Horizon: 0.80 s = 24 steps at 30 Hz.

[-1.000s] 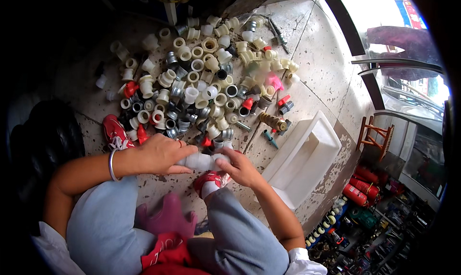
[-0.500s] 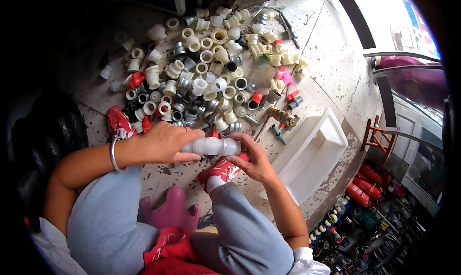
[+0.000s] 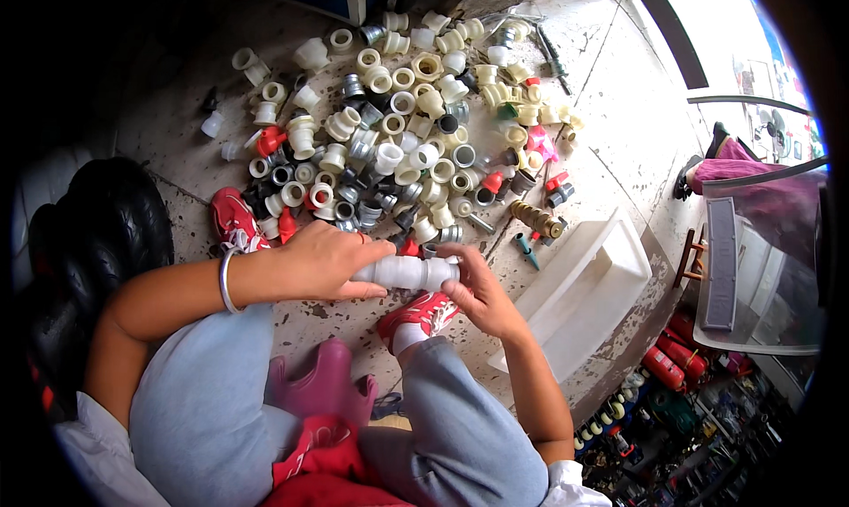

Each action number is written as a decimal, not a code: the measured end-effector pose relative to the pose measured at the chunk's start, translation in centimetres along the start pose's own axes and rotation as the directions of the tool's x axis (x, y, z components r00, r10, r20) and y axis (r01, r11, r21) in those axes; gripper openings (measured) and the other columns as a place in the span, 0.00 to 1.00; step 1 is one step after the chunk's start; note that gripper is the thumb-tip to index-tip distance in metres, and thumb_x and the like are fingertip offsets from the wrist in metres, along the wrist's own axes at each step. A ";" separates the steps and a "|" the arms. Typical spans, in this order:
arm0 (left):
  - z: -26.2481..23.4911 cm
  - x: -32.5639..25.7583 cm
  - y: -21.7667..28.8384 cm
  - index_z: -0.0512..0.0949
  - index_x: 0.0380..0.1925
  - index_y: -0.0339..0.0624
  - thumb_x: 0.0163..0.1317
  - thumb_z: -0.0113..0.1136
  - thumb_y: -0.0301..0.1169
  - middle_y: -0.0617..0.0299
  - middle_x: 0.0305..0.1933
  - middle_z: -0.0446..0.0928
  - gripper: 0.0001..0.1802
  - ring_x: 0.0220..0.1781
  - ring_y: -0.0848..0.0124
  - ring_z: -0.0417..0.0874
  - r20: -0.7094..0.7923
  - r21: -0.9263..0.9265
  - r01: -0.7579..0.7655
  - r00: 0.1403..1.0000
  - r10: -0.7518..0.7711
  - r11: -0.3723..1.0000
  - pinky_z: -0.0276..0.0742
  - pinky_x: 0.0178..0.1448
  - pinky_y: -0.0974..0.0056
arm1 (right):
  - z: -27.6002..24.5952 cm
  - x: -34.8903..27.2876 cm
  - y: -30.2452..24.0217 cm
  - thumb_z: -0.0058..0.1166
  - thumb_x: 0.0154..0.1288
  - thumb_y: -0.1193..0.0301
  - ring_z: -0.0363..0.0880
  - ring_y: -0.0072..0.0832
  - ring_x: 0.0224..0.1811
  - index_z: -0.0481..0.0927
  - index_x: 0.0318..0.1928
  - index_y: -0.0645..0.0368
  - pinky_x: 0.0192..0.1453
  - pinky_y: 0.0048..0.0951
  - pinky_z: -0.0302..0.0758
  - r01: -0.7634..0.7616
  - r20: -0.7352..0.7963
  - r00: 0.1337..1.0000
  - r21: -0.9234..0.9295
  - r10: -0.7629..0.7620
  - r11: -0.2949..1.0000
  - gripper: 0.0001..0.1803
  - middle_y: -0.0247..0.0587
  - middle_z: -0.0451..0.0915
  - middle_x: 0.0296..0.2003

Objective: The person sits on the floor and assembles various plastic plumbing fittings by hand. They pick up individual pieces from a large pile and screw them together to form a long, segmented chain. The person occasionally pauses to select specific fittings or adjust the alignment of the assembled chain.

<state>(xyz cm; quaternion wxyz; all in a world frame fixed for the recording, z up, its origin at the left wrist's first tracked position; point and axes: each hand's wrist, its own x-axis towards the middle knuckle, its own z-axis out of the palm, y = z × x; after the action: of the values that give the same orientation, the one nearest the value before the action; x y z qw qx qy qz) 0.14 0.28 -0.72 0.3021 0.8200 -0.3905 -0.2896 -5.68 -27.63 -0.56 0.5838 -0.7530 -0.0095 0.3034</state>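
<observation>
A translucent white plastic pipe fitting lies level between my two hands, above the floor and in front of the pile. My left hand is closed on its left end, thumb below and fingers over the top. On the ringed right end, the fingers and thumb of my right hand are curled round the rim. Just beyond my hands spreads a heap of loose pipe fittings, mostly cream and white, with grey, black and red pieces among them.
A white plastic bin stands right of my right forearm. Brass fittings and a small green nozzle lie near it. A pink stool is between my legs. Black tyre-like shapes stand at left, red cylinders at right.
The view has shifted slightly, so the scene sits farther right. Both hands keep hold of the fitting. At the right, the clear curtain has swung and another person's legs show in the doorway.
</observation>
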 end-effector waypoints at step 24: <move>-0.5 -0.1 -0.4 0.74 0.53 0.44 0.56 0.65 0.55 0.53 0.34 0.82 0.33 0.33 0.53 0.84 -0.009 -0.071 0.023 1.000 -0.024 0.997 0.80 0.36 0.51 | 0.2 1.1 -1.4 0.50 0.74 0.59 0.79 0.27 0.45 0.69 0.61 0.62 0.48 0.28 0.76 -0.055 -0.003 0.998 0.042 0.055 0.998 0.24 0.46 0.76 0.46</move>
<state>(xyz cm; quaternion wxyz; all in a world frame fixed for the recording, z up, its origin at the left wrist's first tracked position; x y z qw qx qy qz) 0.61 0.71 -0.63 0.3297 0.8147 -0.3687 -0.3028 -4.40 -26.61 0.20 0.5909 -0.7412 0.0189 0.3180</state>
